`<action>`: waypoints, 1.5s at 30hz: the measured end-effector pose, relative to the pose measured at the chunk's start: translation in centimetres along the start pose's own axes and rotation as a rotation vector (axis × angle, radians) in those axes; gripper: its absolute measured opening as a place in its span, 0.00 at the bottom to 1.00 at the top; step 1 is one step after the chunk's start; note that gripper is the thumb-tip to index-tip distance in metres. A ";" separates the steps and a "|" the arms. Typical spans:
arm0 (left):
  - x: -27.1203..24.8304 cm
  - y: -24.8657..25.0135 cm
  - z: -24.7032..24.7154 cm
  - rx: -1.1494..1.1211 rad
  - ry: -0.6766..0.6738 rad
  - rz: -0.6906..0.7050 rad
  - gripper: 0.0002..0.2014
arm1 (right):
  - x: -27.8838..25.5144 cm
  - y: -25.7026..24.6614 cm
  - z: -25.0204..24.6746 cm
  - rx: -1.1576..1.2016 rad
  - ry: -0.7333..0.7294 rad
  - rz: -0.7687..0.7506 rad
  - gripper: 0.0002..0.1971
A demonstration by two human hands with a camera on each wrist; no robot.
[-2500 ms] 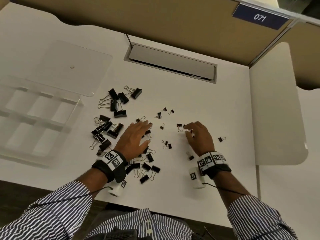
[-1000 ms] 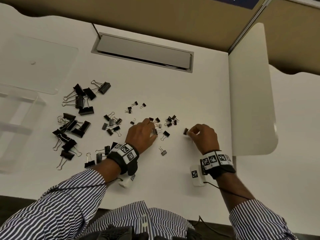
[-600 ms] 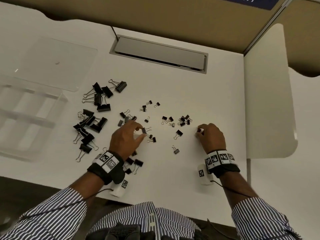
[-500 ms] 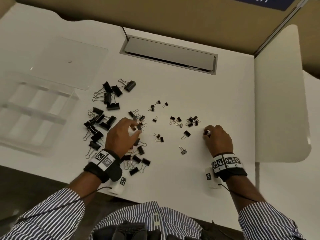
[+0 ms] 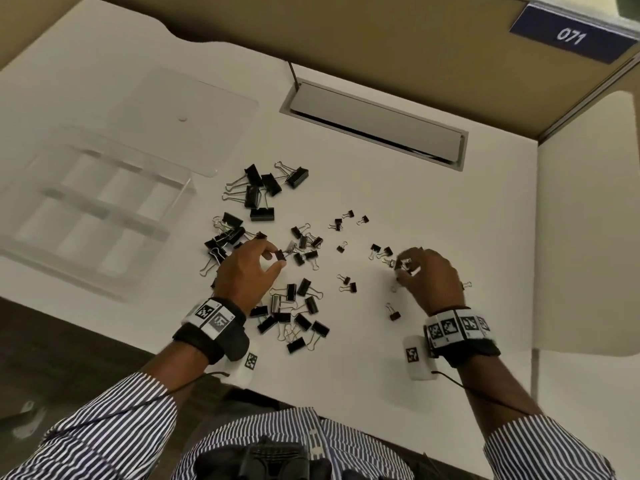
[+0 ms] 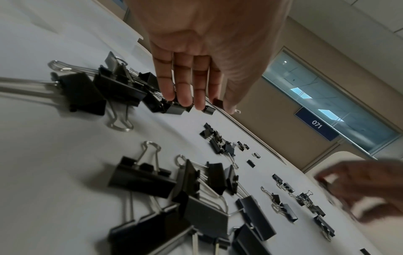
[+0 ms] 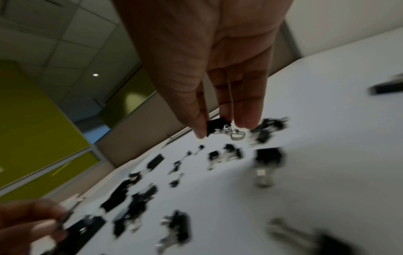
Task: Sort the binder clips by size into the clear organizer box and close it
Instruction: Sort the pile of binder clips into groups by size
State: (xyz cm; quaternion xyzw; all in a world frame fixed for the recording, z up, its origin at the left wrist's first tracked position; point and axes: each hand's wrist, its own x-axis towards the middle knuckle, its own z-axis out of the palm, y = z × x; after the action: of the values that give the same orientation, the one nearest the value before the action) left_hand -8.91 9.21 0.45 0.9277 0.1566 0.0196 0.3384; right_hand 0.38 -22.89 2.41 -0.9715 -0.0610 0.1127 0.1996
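The binder clips (image 5: 262,214) look like matt black metal with shiny wire handles. The organizer box (image 5: 86,216) is clear glossy plastic, and the white surface (image 5: 381,188) is smooth.

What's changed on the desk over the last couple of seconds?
The right hand has gathered several small clips and now pinches them. The left hand has picked up a medium clip. The organizer box stays empty, lid open.

The white surface (image 5: 398,188) is seen from above by the head view, looking down and forward, while it is skimmed at close range from each wrist, past the left hand (image 6: 196,51) and right hand (image 7: 218,60), the scattered binder clips (image 5: 294,306) being shared by all three.
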 end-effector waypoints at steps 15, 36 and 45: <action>-1.2 -2.2 -1.5 -0.013 -0.054 0.030 0.13 | 6.9 -15.6 9.1 -0.140 -0.209 -0.299 0.17; -1.5 5.1 7.2 0.068 -0.426 0.395 0.14 | -2.4 1.4 2.7 0.166 0.152 0.074 0.06; -2.6 12.8 14.2 0.220 -0.419 0.657 0.15 | -4.5 6.9 0.9 0.168 0.222 0.207 0.06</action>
State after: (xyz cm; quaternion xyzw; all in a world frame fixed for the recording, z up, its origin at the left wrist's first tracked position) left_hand -5.83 -9.59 -2.19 0.9430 -0.2192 -0.0796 0.2374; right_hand -3.70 -29.62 -0.27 -0.9589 0.0714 0.0293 0.2730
